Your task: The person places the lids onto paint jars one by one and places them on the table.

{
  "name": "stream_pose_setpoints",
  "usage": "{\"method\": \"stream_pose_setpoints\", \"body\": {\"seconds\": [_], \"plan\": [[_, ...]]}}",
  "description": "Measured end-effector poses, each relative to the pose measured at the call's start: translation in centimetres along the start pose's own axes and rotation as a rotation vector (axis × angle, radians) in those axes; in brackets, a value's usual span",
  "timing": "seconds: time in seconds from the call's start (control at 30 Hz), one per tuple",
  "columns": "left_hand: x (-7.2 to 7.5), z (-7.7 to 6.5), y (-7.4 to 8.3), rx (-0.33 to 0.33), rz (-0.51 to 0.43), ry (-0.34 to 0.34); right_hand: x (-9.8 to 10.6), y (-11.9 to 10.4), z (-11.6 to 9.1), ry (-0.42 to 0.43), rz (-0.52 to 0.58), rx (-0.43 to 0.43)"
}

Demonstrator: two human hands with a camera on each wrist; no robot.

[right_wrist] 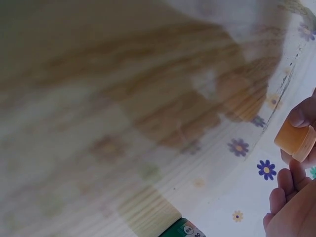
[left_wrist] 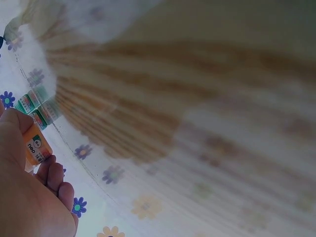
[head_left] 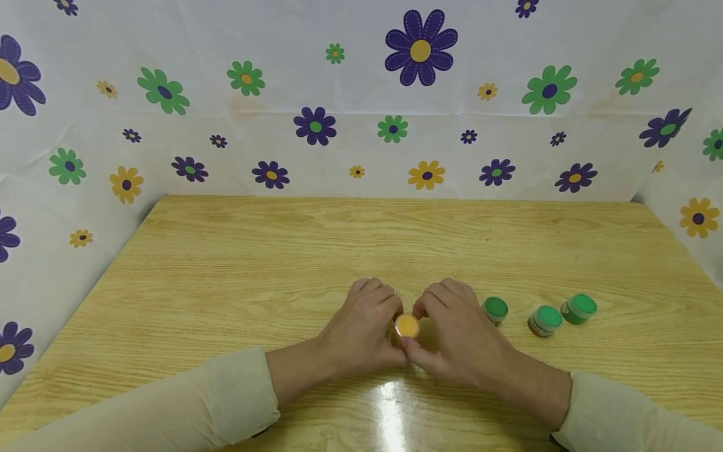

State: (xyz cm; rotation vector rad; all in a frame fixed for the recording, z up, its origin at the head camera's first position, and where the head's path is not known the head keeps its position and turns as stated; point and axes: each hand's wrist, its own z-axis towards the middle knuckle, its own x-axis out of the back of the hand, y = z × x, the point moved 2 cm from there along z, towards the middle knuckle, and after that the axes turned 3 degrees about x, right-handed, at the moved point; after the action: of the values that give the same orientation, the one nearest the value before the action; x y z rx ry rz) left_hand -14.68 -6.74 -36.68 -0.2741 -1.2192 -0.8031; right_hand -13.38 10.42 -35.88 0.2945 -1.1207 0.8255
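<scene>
Both hands meet around a small orange paint jar (head_left: 407,326) near the middle of the table in the head view. My left hand (head_left: 364,323) grips its left side, with the thumb toward the near side. From the right, my right hand (head_left: 460,329) pinches it between thumb and forefinger. Printed lettering shows on the orange jar (left_wrist: 37,145) in the left wrist view, beside the left hand (left_wrist: 29,182). The right wrist view shows the orange jar (right_wrist: 291,136) with its paler cap and curled fingers around it. Whether the cap is loose I cannot tell.
Right of the right hand stand three green paint jars: a darker one (head_left: 496,310) close to the knuckles, a lighter one (head_left: 545,321), and another (head_left: 578,308) farther right. They rest on a wood-grain table (head_left: 254,251). A flower-printed cloth (head_left: 350,88) hangs behind and at both sides.
</scene>
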Motion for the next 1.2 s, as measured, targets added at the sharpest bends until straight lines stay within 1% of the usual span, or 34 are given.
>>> {"method": "stream_pose_setpoints", "body": {"seconds": [0.2, 0.43, 0.83, 1.2], "plan": [[0.01, -0.03, -0.02, 0.001, 0.002, 0.002, -0.04, -0.01, 0.00, 0.002, 0.011, -0.010], [0.05, -0.01, -0.02, -0.005, -0.001, 0.009, 0.02, 0.01, 0.01, 0.030, 0.034, 0.024], [0.06, -0.02, -0.02, -0.008, 0.001, 0.023, -0.03, -0.03, -0.03, 0.033, 0.048, 0.035], [0.07, 0.00, -0.04, 0.003, -0.002, 0.006, -0.06, -0.01, -0.02, 0.039, 0.046, 0.035]]}}
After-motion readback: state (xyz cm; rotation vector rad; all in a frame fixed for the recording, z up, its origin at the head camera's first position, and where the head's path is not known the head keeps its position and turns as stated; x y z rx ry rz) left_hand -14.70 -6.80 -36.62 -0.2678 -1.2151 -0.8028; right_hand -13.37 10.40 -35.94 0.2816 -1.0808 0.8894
